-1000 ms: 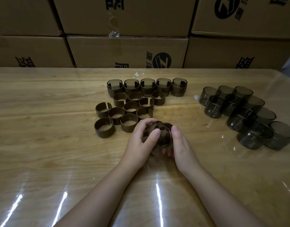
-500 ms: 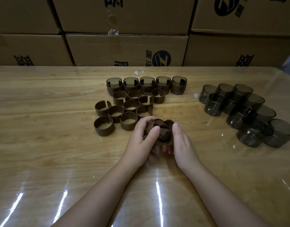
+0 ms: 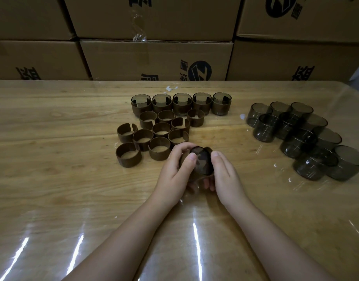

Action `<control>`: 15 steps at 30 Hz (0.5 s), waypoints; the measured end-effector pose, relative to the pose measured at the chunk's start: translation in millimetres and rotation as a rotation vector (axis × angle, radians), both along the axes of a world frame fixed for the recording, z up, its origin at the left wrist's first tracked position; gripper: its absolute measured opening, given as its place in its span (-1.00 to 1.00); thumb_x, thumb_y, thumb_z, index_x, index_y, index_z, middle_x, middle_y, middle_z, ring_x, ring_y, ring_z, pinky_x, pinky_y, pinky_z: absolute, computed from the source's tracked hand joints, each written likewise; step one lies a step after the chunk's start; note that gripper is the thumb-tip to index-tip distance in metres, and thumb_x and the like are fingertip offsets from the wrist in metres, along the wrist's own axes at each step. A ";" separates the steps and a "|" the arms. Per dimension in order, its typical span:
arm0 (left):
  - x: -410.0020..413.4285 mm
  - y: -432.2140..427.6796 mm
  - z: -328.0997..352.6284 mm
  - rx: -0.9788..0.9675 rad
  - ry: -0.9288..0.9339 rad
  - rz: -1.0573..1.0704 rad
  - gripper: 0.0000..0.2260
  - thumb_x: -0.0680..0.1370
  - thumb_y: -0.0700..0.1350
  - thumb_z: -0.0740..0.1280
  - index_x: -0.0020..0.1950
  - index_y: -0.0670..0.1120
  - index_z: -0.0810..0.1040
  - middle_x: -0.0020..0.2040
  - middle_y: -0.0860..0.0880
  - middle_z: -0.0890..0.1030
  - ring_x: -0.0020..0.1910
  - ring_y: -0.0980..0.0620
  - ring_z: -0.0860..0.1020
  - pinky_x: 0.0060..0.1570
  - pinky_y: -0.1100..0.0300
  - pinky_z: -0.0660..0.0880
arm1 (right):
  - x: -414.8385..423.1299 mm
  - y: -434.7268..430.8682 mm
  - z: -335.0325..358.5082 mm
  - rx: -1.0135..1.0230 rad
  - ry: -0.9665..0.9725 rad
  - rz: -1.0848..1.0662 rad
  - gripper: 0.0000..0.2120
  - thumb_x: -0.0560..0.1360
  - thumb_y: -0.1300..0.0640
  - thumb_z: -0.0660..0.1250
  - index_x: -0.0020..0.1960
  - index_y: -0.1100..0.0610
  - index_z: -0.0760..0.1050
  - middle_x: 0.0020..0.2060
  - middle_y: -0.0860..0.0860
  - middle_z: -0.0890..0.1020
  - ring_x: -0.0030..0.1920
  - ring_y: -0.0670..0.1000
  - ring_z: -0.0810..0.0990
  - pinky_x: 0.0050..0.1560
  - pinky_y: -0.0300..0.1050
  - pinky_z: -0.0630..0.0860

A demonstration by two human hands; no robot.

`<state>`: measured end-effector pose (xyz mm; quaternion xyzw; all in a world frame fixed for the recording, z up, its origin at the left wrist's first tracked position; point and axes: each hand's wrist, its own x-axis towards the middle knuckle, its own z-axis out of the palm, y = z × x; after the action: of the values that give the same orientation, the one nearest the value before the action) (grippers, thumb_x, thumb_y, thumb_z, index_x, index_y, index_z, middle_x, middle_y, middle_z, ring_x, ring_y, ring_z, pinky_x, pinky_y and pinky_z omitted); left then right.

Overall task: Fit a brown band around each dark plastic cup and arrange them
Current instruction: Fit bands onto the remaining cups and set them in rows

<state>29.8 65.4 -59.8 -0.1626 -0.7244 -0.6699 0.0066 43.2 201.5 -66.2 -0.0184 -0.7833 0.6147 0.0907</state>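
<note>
Left hand [image 3: 174, 171] and right hand [image 3: 225, 175] both grip one cup [image 3: 201, 161] between them, thumbs on its rim and a band [image 3: 209, 149] partly wrapped round it. Its axis tilts up toward the camera. The row of finished cups [image 3: 181, 104] stands at twelve o'clock, about equally near either hand. Compared with a second ago, grip and place are unchanged; the thumbs have barely shifted.

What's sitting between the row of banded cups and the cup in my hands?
The cluster of loose brown bands, shown in the head view.
</note>
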 end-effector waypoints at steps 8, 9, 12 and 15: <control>-10.3 -7.5 6.5 0.380 -0.392 -0.064 -0.44 0.49 0.25 0.13 0.21 -0.17 0.54 0.01 -0.20 0.66 -0.18 -0.10 0.63 -0.39 0.13 0.55 | -0.8 -1.9 3.0 0.024 0.040 0.163 -0.68 0.51 -0.28 0.05 -0.02 -0.10 0.43 -0.47 -0.08 0.53 -0.45 -0.16 0.46 -0.40 -0.32 0.37; -11.0 -8.8 6.6 0.416 -0.424 -0.082 -0.45 0.49 0.23 0.14 0.20 -0.18 0.55 0.00 -0.20 0.66 -0.19 -0.10 0.62 -0.39 0.14 0.55 | -1.2 -2.2 3.3 0.034 0.024 0.174 -0.68 0.50 -0.27 0.05 0.02 -0.11 0.42 -0.45 -0.09 0.54 -0.44 -0.16 0.49 -0.40 -0.32 0.37; -12.5 -10.2 6.1 0.471 -0.484 -0.121 -0.44 0.46 0.21 0.19 0.25 -0.19 0.52 0.06 -0.23 0.65 -0.15 -0.13 0.64 -0.37 0.13 0.57 | -2.1 -1.8 5.1 0.001 -0.032 0.184 -0.66 0.49 -0.28 0.04 0.06 -0.12 0.43 -0.39 -0.07 0.60 -0.38 -0.08 0.58 -0.40 -0.24 0.41; -13.6 -11.9 6.7 0.498 -0.543 -0.174 -0.36 0.38 0.23 0.29 0.29 -0.18 0.49 0.12 -0.25 0.63 -0.06 -0.18 0.65 -0.34 0.11 0.60 | -2.3 -0.1 8.8 -0.069 -0.071 0.186 -0.58 0.50 -0.34 0.07 0.08 -0.06 0.46 -0.32 0.00 0.62 -0.37 -0.02 0.59 -0.41 -0.15 0.41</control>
<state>16.3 53.4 -53.1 -0.0334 -0.4980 -0.8423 -0.2032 41.0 201.4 -57.5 0.0297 -0.7628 0.6460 0.0048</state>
